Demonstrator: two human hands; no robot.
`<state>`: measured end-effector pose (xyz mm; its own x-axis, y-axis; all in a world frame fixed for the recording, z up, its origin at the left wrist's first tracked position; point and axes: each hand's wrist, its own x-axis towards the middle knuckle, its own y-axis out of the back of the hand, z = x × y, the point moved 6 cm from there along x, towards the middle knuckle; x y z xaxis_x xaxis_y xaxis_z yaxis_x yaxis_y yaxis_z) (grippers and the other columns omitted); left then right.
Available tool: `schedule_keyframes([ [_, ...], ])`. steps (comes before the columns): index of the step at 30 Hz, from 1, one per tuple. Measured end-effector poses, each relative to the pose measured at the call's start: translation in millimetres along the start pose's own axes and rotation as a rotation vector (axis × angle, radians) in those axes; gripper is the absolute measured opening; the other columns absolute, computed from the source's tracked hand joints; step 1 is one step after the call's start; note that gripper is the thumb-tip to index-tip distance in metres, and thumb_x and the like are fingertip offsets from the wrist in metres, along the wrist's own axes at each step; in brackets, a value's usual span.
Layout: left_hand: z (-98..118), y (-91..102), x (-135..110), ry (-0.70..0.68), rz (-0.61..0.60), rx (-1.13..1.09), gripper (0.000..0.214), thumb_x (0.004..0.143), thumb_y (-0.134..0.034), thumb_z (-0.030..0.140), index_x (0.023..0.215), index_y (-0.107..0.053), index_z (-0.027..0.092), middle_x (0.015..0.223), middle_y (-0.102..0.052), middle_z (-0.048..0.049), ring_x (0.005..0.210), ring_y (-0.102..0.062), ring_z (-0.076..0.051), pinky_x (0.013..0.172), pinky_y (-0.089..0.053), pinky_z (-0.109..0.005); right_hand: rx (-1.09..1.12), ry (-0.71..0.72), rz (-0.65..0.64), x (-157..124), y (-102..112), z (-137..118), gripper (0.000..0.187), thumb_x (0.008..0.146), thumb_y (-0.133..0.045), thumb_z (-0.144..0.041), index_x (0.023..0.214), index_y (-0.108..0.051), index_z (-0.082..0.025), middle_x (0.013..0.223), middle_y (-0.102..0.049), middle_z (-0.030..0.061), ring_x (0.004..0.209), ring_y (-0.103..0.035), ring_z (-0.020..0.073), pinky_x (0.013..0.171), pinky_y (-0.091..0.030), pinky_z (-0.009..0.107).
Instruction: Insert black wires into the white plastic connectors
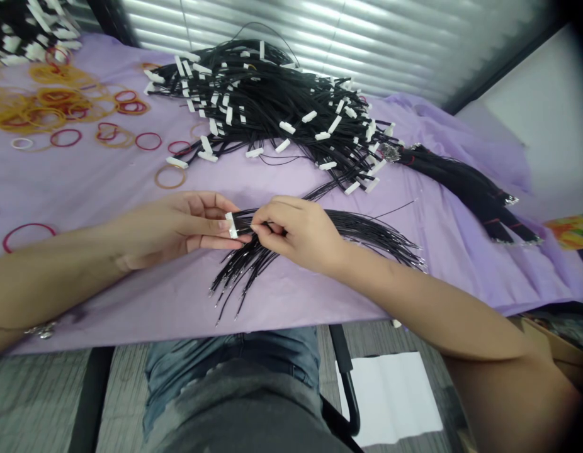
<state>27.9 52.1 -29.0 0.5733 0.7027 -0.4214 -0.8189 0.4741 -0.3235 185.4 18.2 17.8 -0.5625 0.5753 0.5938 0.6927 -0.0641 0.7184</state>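
Left grip [190, 223] pinches a white connector [232, 225] between thumb and fingertips; connector stands crosswise, long side near vertical. Right grip [298, 233] is pressed together on the black wires [348, 225] just behind the connector, right next to it. Wires leave the connector heading right, so the long axis runs roughly left-right, then fans out: one spray of crimped ends [395, 248] goes right, a second spray [235, 292] drops down-left under the hands. Right grip is nearer the loose length; left is at the connector end. Everything sits over lilac cloth [291, 302] on the worktop, near its front edge. Behind the hands is a heap of white-ended black leads [263, 107]. Further right is a dark wire bundle [461, 185]. Far left, rubber bands [50, 104] lie scattered.
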Motion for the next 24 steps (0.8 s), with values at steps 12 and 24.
schedule_keyframes([
  [12,2.8,-1.6,-1.7,-0.004,0.048,-0.036,0.036,0.064,-0.082,0.011,0.098,-0.070,0.016,0.085,-0.076,-0.0037,0.079,-0.076,-0.021,0.075,-0.063,-0.026,-0.097,0.058,-0.064,2.5,0.0,-0.5,0.019,0.099,-0.047,-0.022,0.096,-0.063,-0.012,0.092,-0.061,0.0076,0.086,-0.056,0.0153,0.076,-0.046,0.028],
  [24,30.7,6.5,-9.7,-0.376,0.225,0.412,0.026,0.072,-0.081,0.024,0.094,-0.068,0.017,0.067,-0.066,0.0033,0.064,-0.064,-0.009,0.060,-0.048,-0.014,-0.197,0.408,-0.280,-5.2,-4.7,-34.4,0.021,0.101,-0.043,-0.018,0.095,-0.063,-0.016,0.094,-0.064,0.0028,0.087,-0.054,0.0143,0.083,-0.047,0.029],
])
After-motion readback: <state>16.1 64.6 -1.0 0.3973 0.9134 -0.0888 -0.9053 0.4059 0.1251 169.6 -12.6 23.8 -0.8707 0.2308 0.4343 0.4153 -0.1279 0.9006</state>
